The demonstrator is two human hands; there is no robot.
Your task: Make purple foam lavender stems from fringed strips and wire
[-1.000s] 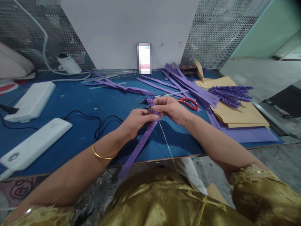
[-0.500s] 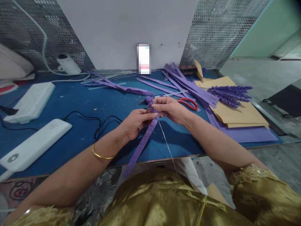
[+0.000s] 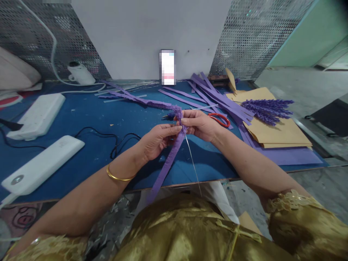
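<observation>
Blue-topped table [image 3: 89, 116] against a pale panel [image 3: 130, 36] and perforated screens [image 3: 239, 40], gray floor [image 3: 288, 81], green wall [image 3: 310, 40]

Above a blue worktop [image 3: 92, 116], the person's left hand [image 3: 160, 141] and right hand [image 3: 201, 124] pinch a ruffled purple paper spike [image 3: 178, 113] between thumbs and fingers, close beside each other. A flat purple paper strip [image 3: 169, 159] trails from it past the worktop's front edge, and a thin silvery wire [image 3: 193, 159] slants down on the right of the strip. Beside the right hand lies a red looped handle [image 3: 227, 121]. Farther right, dark purple lavender-like flowers [image 3: 268, 110] rest on folded tan paper [image 3: 282, 138]. At the back, a phone with a bright screen [image 3: 168, 67] stands upright against a pale panel [image 3: 136, 40].
</observation>
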